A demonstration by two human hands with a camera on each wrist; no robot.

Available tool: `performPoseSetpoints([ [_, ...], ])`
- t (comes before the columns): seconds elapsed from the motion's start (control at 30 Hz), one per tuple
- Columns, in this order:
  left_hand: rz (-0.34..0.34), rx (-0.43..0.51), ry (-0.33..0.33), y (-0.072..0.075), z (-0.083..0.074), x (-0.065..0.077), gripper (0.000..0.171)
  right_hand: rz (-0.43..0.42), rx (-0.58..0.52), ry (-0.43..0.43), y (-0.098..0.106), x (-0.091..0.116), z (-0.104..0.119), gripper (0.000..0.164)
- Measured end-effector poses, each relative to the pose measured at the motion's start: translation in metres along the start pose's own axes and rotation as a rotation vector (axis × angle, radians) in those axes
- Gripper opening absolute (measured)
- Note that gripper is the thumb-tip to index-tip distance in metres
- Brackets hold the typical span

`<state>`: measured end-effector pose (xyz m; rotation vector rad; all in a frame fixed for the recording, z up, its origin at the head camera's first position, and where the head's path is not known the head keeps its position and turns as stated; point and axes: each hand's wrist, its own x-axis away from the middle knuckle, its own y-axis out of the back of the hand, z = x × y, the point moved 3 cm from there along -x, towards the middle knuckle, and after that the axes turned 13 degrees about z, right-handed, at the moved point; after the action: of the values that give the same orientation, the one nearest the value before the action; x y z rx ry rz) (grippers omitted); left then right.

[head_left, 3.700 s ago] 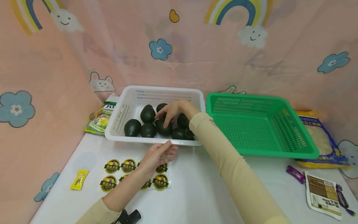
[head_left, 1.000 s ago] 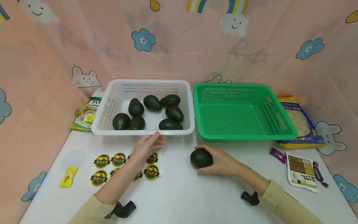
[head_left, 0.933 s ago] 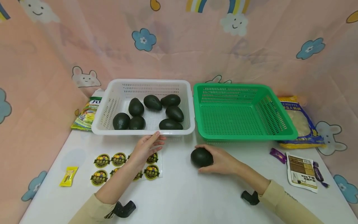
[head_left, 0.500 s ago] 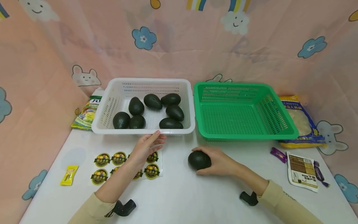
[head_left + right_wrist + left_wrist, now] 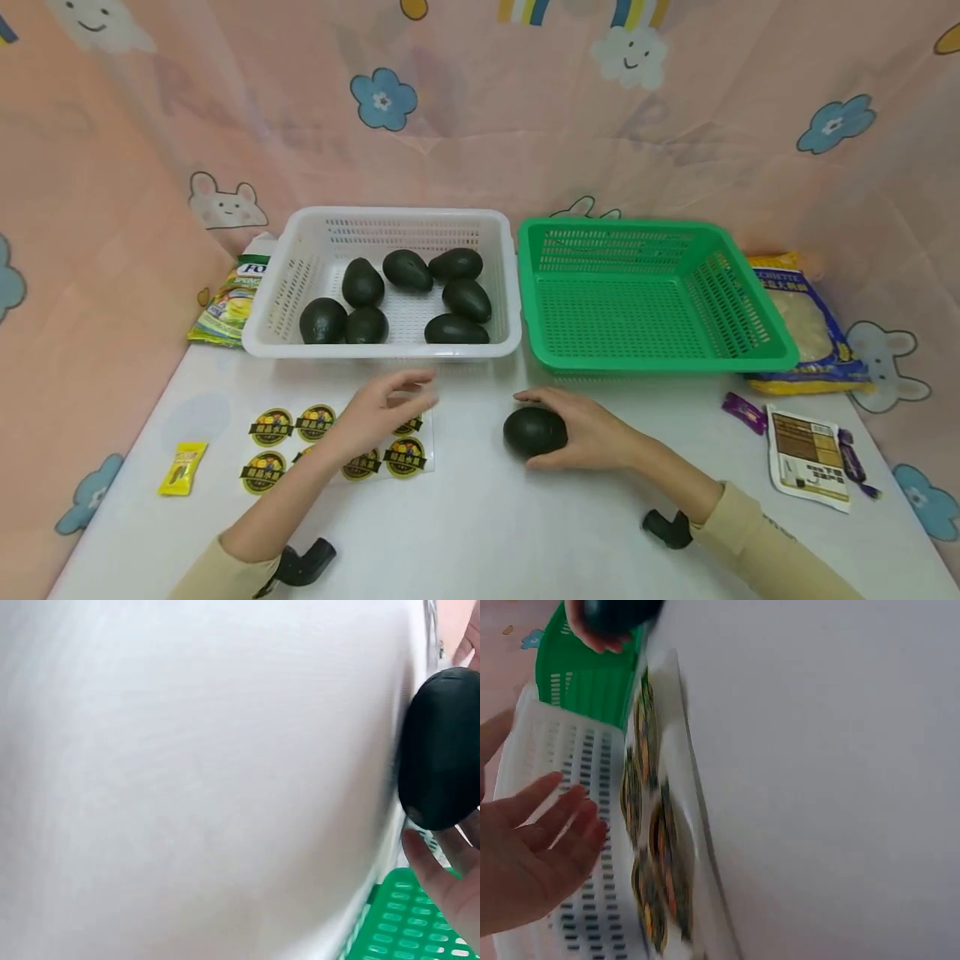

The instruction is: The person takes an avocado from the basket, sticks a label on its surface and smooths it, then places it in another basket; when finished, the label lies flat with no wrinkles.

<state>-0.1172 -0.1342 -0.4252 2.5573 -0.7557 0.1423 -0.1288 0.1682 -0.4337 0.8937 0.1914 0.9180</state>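
- I see the right hand (image 5: 592, 429) pinching one avocado (image 5: 534, 431) between thumb and fingers, on the near side of the table, in front of where the baskets meet; I'd judge that grip stops it rolling and leaves its left face exposed. I can't tell whether it touches the tabletop (image 5: 510, 533).
- My left hand (image 5: 378, 410) is loosely spread and holds nothing; it sits above the sticker sheet (image 5: 429, 463), which probably lies there for easy reach.
- Seven loose avocados (image 5: 363, 283) lie in the white basket (image 5: 382, 352) at far left, whose walls keep such round fruit from wandering.
- The green basket (image 5: 660, 366) stands just beside it, far right, with no fruit showing inside; side by side, both look reachable to me.
- Wrappers and a pouch (image 5: 808, 458) sit off to the right, likely out of my way.
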Motion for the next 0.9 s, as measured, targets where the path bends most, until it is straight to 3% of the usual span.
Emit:
performPoseSetpoints([
  [0.1,-0.053,-0.498,0.007,0.008,0.012,0.019,0.077,-0.034,0.025,0.030,0.001,0.000,0.006,0.081],
  [0.13,-0.074,-0.600,0.010,0.009,0.016,0.023,0.080,-0.049,0.038,0.051,0.001,0.000,0.009,0.079],
  [0.2,-0.092,-0.687,-0.012,0.011,0.024,0.028,0.077,-0.084,0.065,0.109,0.001,-0.001,0.017,0.073],
  [0.4,-0.062,-0.626,-0.058,0.003,0.029,0.023,0.049,-0.212,0.137,0.297,-0.001,-0.011,0.047,0.039],
  [0.53,0.017,-0.554,-0.104,-0.006,0.019,0.016,0.029,-0.273,0.224,0.289,-0.003,-0.021,0.070,0.024],
  [0.63,0.120,-0.458,-0.190,-0.013,0.009,0.011,0.018,-0.285,0.333,0.282,-0.007,-0.031,0.081,0.023],
  [0.77,0.266,-0.353,-0.289,-0.019,-0.003,0.009,0.019,-0.336,0.480,0.406,-0.014,-0.039,0.087,0.018],
  [0.83,0.333,-0.349,-0.307,-0.020,-0.006,0.010,0.027,-0.382,0.545,0.502,-0.016,-0.038,0.091,0.011],
  [0.9,0.384,-0.374,-0.295,-0.021,-0.007,0.010,0.034,-0.413,0.542,0.593,-0.018,-0.035,0.093,0.007],
])
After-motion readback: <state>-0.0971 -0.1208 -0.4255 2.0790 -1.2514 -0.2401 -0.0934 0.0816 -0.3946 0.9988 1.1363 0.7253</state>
